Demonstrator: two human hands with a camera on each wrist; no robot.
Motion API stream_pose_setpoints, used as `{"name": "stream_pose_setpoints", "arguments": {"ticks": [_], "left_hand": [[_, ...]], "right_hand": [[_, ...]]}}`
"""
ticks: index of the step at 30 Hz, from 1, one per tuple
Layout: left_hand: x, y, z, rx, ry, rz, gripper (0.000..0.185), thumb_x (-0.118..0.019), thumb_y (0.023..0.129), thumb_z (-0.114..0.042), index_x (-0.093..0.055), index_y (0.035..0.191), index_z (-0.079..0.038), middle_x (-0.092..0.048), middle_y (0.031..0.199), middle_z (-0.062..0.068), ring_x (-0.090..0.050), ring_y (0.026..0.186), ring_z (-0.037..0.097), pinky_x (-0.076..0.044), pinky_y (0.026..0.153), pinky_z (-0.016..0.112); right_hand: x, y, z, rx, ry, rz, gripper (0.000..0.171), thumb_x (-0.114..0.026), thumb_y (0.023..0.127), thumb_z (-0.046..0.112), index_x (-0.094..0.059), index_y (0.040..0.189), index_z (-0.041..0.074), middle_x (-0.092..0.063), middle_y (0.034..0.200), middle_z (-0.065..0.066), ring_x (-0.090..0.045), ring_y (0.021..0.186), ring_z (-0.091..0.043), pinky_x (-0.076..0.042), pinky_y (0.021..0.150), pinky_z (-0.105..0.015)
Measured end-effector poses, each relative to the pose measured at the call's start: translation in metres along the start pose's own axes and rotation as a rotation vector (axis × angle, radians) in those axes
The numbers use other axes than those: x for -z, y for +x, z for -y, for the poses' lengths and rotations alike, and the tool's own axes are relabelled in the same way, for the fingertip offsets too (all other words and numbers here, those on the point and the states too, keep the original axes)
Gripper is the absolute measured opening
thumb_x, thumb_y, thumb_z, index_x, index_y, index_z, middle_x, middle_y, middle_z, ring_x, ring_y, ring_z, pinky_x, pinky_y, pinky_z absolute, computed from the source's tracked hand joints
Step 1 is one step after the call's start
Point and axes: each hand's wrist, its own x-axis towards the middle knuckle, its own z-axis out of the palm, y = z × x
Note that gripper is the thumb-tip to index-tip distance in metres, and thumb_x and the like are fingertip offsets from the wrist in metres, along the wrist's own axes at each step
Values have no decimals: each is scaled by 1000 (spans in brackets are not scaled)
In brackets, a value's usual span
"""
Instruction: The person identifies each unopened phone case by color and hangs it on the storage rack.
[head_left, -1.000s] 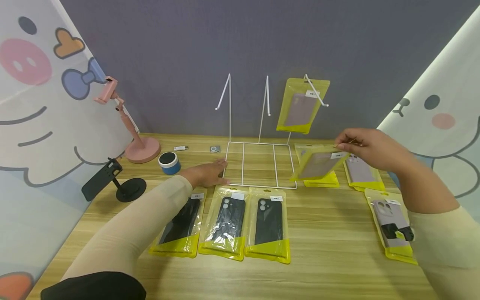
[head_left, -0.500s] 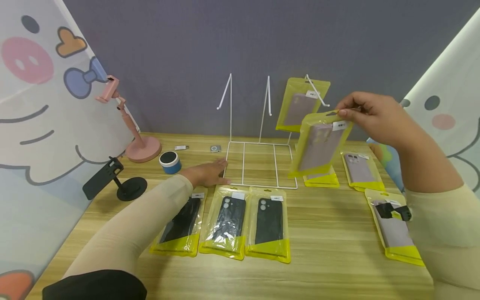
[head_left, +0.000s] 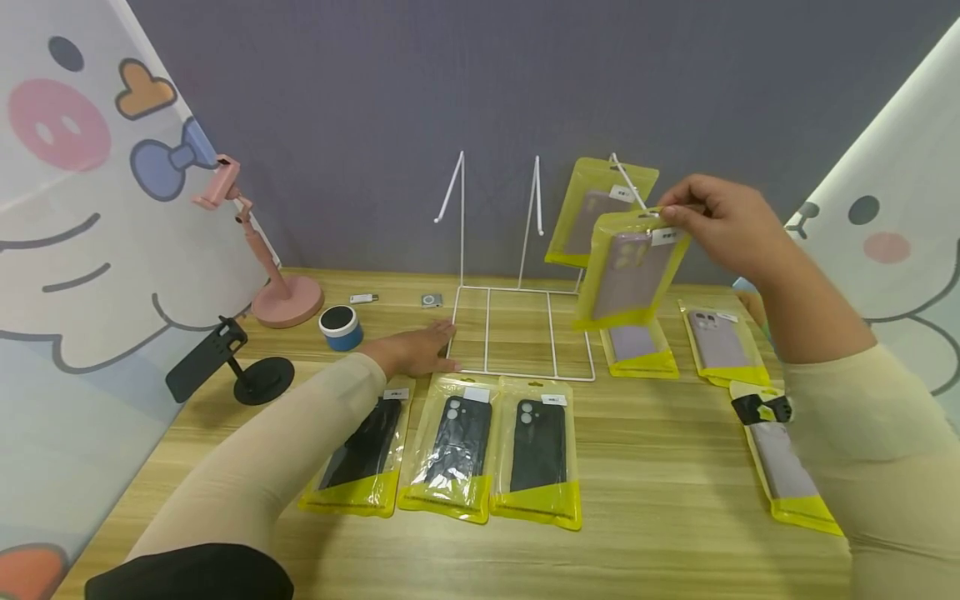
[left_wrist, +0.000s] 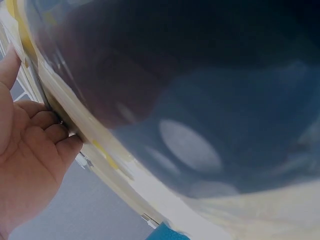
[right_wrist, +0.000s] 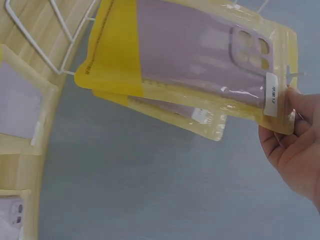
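Note:
My right hand (head_left: 723,225) pinches the top corner of a yellow-edged clear pouch (head_left: 630,275) with a lilac phone case inside. The pouch hangs upright at the front end of the right-hand hook of a white wire display rack (head_left: 517,290). In the right wrist view, the hook's tip (right_wrist: 299,75) shows at the pouch's hang hole. Behind it, a similar pouch (head_left: 570,221) hangs further back on that hook. My left hand (head_left: 420,348) rests at the left edge of the rack's base, fingers extended and thumb near the front rail.
Several pouches with black cases, one a pouch (head_left: 536,450), lie in a row before the rack. Pouches with lilac cases, such as a pouch (head_left: 723,342), lie at right. A pink stand (head_left: 288,300), black phone stand (head_left: 262,379) and blue jar (head_left: 341,329) stand left.
My right hand has lifted the lilac-case pouch off the table area, turned it upright and brought it up and left to the hook's front end. The left hand has stayed put.

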Motion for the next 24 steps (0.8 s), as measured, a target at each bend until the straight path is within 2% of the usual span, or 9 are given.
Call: {"name": "stream_pose_setpoints", "arguments": {"ticks": [10,14,19,24], "left_hand": [[-2,2,2,-5,12,1,91,-45,99,-58,-2,158,-4,4,165,14,2,153,29,-8,123,45],[-1,0,2,-2,13,7,91,-45,99,-58,-2,158,-4,4,165,14,3,153,29,-8,123,45],[0,-1,3,-2,4,4,91,-45,98,-58,-1,158,-5,5,165,13,4,153,28,-7,123,45],[-2,-1,3,-6,3,2,91,-45,98,-59,-1,158,-5,5,165,12,4,153,28,-7,124,45]], "right_hand": [[-12,22,-12,-43,5,-60,39,-46,102,47,-60,121,17,-62,107,0,-51,94,-13,-37,77,-35],[-15,36,-14,-77,14,-81,40,-46,101,48,-60,122,17,-64,113,-3,-54,101,-17,-39,80,-38],[-16,54,-14,-112,36,-59,42,-45,102,47,-58,126,15,-59,130,-12,-54,119,-29,-42,92,-47],[-18,68,-17,-146,54,-38,43,-42,103,45,-56,128,13,-55,134,-14,-51,124,-32,-41,96,-50]]}}
